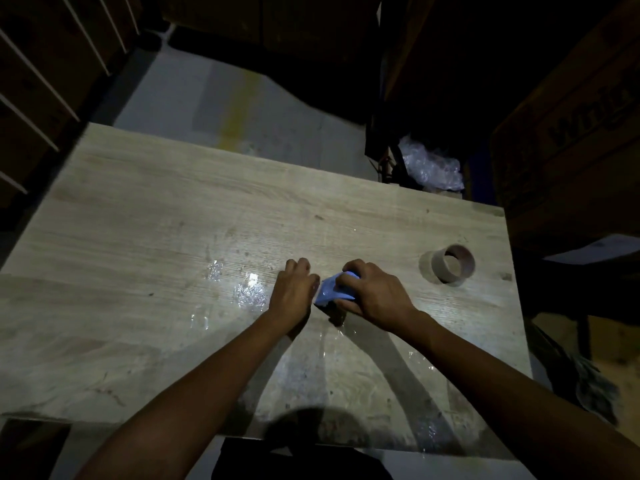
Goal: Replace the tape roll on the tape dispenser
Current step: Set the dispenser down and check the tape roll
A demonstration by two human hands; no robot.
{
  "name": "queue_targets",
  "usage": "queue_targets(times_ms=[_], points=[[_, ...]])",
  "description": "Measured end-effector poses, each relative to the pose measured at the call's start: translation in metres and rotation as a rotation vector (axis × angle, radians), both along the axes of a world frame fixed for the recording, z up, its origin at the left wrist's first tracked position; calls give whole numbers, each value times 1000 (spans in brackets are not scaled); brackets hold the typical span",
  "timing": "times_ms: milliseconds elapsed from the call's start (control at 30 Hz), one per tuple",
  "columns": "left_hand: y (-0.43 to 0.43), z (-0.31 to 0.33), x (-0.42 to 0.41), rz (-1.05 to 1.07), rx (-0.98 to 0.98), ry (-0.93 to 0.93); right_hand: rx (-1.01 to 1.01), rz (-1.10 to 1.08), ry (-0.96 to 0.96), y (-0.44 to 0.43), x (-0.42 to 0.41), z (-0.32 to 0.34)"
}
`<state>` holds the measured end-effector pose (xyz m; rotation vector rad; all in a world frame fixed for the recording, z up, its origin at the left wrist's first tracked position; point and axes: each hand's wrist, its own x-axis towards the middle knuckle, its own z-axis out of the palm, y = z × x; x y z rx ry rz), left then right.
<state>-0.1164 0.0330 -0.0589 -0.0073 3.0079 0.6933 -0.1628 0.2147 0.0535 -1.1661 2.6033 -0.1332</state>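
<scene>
A blue tape dispenser (330, 291) lies on the wooden table (156, 237), a little right of the middle. My right hand (370, 292) is closed over its top and right side. My left hand (294, 289) rests against its left end with curled fingers; whether it grips anything is hidden. A brown cardboard tape core (450, 264) lies on its side at the right of the table, apart from both hands. Most of the dispenser is covered by my hands, and no roll on it shows.
Shiny strips of clear tape (247, 292) stick to the tabletop left of and in front of my hands. Crumpled clear plastic (431, 166) sits behind the table's far right edge. Dark cardboard boxes (571, 133) stand to the right, shelving (41, 81) to the left.
</scene>
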Motion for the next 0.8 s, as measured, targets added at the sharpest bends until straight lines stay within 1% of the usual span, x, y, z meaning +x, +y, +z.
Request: queue_targets(times_ms=[33, 100, 200, 367, 500, 567, 700, 800], points=[[0, -1, 1, -72, -58, 25, 10, 15, 4, -2, 0, 1], [0, -7, 8, -214, -103, 51, 37, 39, 9, -4, -1, 2], [-10, -22, 24, -314, -172, -18, 84, 69, 10, -10, -2, 3], [-18, -27, 39, -344, -185, -52, 173, 124, 48, -28, -5, 10], [-16, -25, 40, -381, -243, -143, 259, 175, 64, -50, -8, 18], [-15, -22, 39, -385, -206, -146, 290, 206, 76, -63, -9, 19], [-18, -15, 37, -366, -59, -125, 345, 243, 72, -89, -7, 25], [-19, -11, 37, -364, -76, -121, 421, 270, 66, -107, -5, 32]])
